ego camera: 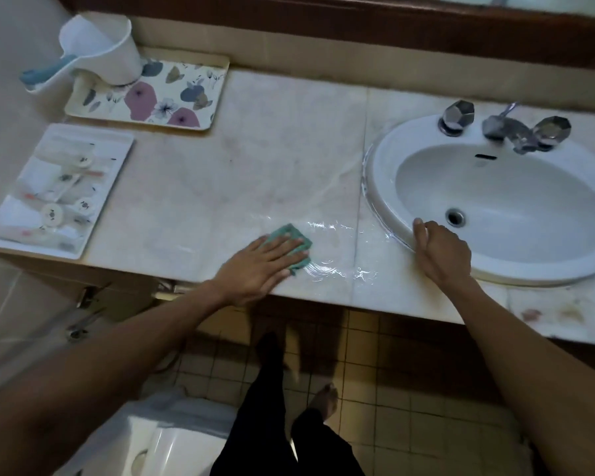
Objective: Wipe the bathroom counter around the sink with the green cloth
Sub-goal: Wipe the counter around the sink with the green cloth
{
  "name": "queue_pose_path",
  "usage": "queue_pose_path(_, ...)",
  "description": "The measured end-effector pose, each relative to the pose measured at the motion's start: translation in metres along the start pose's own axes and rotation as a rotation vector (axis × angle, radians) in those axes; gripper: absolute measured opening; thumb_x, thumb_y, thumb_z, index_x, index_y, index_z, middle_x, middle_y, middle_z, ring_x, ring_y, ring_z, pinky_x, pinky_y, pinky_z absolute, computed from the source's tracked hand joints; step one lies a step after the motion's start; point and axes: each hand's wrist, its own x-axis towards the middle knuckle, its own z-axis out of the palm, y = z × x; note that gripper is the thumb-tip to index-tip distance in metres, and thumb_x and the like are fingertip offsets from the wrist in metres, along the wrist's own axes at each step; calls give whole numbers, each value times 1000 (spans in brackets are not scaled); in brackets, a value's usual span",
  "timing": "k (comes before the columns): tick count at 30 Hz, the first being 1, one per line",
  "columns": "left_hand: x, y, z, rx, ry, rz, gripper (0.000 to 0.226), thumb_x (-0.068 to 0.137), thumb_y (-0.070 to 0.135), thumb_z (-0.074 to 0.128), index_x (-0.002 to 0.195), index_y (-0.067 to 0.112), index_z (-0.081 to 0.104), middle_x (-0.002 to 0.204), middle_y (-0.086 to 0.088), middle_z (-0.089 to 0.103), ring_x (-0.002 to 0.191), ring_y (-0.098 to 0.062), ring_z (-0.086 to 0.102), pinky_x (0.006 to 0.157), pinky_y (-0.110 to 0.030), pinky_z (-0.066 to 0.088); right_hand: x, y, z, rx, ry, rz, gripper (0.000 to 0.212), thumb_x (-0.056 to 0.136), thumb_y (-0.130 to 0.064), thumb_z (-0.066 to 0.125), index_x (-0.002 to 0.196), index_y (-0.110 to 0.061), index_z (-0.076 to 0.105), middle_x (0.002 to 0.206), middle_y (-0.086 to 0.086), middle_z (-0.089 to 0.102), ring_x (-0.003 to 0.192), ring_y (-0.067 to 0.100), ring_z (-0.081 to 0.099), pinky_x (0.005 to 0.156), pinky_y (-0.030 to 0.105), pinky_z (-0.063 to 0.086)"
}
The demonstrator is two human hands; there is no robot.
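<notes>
Head view
Your left hand: your left hand (255,269) lies flat with the fingers spread, palm down, and presses the green cloth (294,247) against the counter (255,159). It pinches nothing.
The cloth: it is under your fingertips and ahead of them, folded small, close to the front edge of the counter. Only its far part shows beyond the fingers.
Your right hand: your right hand (440,252) is loosely curled and rests on the near left rim of the sink (385,201). It holds nothing, and I judge that it only steadies you.
The water: a shining wet patch (334,249) begins just to the right of the cloth and goes on between your two hands as far as the sink rim.
The relation that matters: the sink lies to the right of your cloth hand, and the wet band runs from that hand toward the rim. So your left hand is the one to push, rightward.
Left of the cloth hand: the counter looks dry there. The floral tray (145,94) and the white tray (59,190) stand well apart from it.
Risk: your right hand stands in the path near the rim.
</notes>
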Motion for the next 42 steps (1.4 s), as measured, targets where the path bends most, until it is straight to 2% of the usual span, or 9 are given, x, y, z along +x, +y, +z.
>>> queue_pose_path(4,34,-31,-7,-27,86,-438,52,106,40,24,157,31,28,166,4,25,154,-20,18,120,-49,24,-13,29,-2,-69,85,-22,69,99,-53,11,87,-8,61,74,10,60,67,33,51,71,40,40)
queue_pose_path(8,110,22,-2,-62,222,-906,53,105,33,26,155,20,34,164,-5,29,153,-31,20,120,-54,20,-25,45,-2,-56,139,-40,56,102,-47,21,99,-11,64,89,10,66,84,33,59,85,44,41)
queue_pose_path(10,140,60,1,-106,217,-878,53,104,30,26,156,19,32,165,-7,26,154,-33,16,120,-53,17,-31,54,0,-67,169,-91,48,102,-41,26,104,-10,63,98,13,68,93,35,60,91,48,43)
queue_pose_path(15,148,170,27,-178,129,-469,56,105,31,25,160,20,19,169,-2,13,156,-26,7,123,-53,13,-34,72,-3,-34,145,-40,51,99,-46,24,112,-14,62,108,13,67,104,34,59,97,47,38)
queue_pose_path(20,79,148,34,-91,30,-122,55,107,39,26,160,29,17,168,7,11,156,-16,5,126,-42,9,-35,76,-5,-5,123,-54,54,97,-47,21,113,-15,61,107,15,66,104,35,58,98,48,37)
queue_pose_path(23,24,93,24,13,16,-176,55,107,43,21,160,31,15,168,7,11,156,-15,5,125,-42,13,-37,73,2,5,140,-18,57,97,-46,21,116,-10,61,110,20,65,109,38,55,103,52,34)
queue_pose_path(26,-13,46,7,-20,40,-440,55,106,42,21,159,32,16,168,4,17,155,-17,13,122,-49,21,-39,69,6,19,134,2,59,96,-44,20,121,-7,59,117,24,61,116,39,52,109,54,26)
queue_pose_path(32,52,65,14,-56,102,-814,58,106,43,22,160,23,17,168,-5,16,155,-28,13,122,-54,11,-36,67,8,97,136,37,57,93,-45,22,122,-13,60,121,18,60,121,36,48,114,53,17)
queue_pose_path(42,175,209,34,-212,92,-594,62,105,44,18,161,16,13,169,-9,7,156,-28,-1,124,-55,4,-31,75,-12,259,58,12,49,94,-39,27,117,-20,66,115,12,65,114,33,52,109,40,23)
